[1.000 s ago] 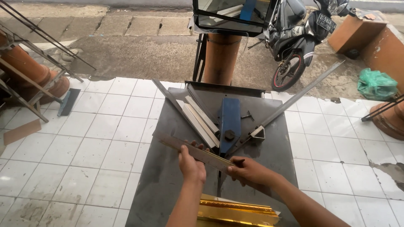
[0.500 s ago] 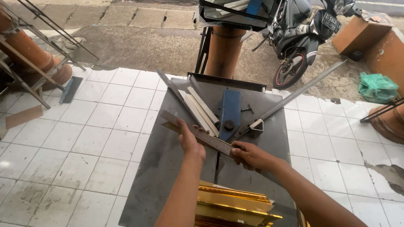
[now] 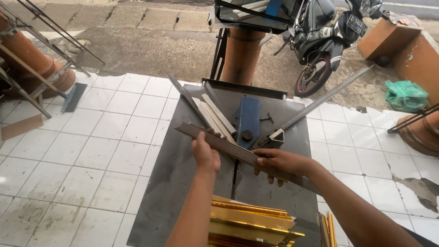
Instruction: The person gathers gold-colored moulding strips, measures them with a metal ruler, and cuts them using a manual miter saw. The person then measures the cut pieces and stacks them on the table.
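Observation:
I hold a long dark moulding strip (image 3: 231,148) slantwise over a dark metal work table (image 3: 183,183). My left hand (image 3: 206,153) grips it near its upper left part. My right hand (image 3: 279,162) grips it further down to the right. Just beyond the strip sits a blue cutter block (image 3: 248,120) with a V-shaped metal guide; one long arm (image 3: 320,98) runs up to the right, another (image 3: 185,93) up to the left. Pale strips (image 3: 212,116) lie along the left arm.
A stack of gold frame mouldings (image 3: 251,224) lies at the table's near edge. White floor tiles (image 3: 91,146) surround the table. Beyond stand an orange pillar (image 3: 240,55), a parked motorcycle (image 3: 324,41), a green bag (image 3: 404,95) and metal racks (image 3: 32,68) at left.
Both hands have carried the strip slightly away from me, closer to the blue cutter. The view has tilted down a little, showing more of the gold mouldings.

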